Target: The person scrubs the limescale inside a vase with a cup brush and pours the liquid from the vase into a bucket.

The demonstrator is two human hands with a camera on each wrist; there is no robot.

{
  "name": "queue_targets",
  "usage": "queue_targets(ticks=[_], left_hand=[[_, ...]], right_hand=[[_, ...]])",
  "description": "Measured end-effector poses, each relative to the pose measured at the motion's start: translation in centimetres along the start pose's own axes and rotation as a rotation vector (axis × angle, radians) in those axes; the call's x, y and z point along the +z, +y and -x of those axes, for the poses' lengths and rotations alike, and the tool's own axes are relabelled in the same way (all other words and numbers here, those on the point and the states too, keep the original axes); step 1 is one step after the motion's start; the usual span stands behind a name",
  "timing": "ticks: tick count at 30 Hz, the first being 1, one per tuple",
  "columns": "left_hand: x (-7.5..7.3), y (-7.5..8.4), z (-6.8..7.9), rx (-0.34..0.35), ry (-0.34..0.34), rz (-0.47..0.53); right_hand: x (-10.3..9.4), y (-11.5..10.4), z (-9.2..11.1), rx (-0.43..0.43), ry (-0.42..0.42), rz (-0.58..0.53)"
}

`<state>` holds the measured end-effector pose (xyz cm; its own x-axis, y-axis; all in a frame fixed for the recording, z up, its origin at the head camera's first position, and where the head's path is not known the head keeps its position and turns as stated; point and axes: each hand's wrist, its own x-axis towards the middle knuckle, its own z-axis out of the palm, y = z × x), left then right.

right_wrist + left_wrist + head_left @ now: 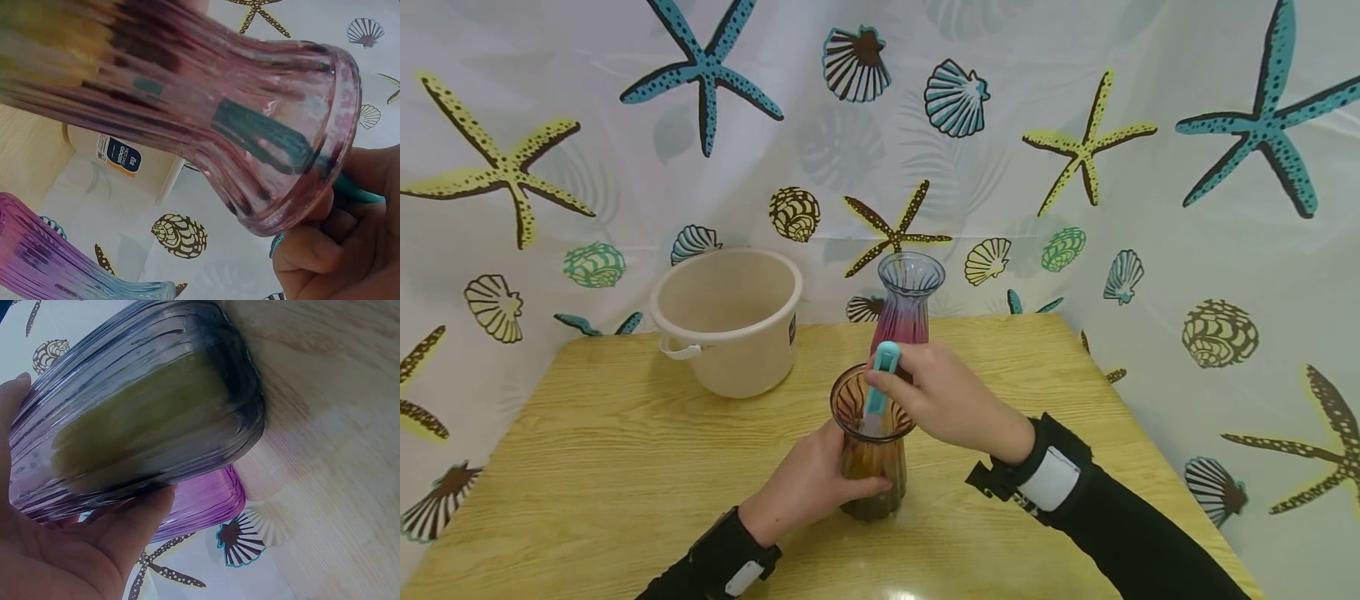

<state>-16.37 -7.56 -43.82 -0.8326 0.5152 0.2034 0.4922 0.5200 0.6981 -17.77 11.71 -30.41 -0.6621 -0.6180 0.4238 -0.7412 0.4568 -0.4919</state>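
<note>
Ribbed glass vase [880,457] front and centre, near the middle of the wooden tabletop [625,450], mouth facing up; whether its base touches the wood, I can't tell! My left hand [805,483] has it gripped low on the body, thumb laid across the front of the glass. Up top, my right hand [951,404] is right at the rim, thumb and fingers pinching a teal handle [887,357], and that handle slants down through the mouth, its upper end poking out above the rim! Look through the glass from the wrist views: a yellowish-green, blurry mass [144,419] sits inside the body, with the teal length showing in the neck.

Just behind stands a second vase [902,321], pink rising to blue at its flared lip, partly hidden by my right hand. Off to the left and farther back, a cream bucket [748,367], its white handle hanging at the side, a dark label on its wall. Behind it all, a pale curtain [985,183] printed with starfish and shells!
</note>
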Motion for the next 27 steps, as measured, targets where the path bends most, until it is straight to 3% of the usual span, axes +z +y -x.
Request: queue_targets(ticks=[11, 20, 27], left_hand=[[-0.1, -0.1, 0.0, 0.014, -0.002, 0.001], [0.0, -0.1, -0.1, 0.019, -0.002, -0.007], [0.1, -0.1, -0.1, 0.016, 0.008, -0.011]], right_hand=[[-0.6, -0.3, -0.1, 0.038, 0.003, 0.155], [-1.2, -0.4, 0.1, 0.064, -0.052, 0.038], [-0.9, -0.3, 0.3, 0.058, -0.032, -0.035]])
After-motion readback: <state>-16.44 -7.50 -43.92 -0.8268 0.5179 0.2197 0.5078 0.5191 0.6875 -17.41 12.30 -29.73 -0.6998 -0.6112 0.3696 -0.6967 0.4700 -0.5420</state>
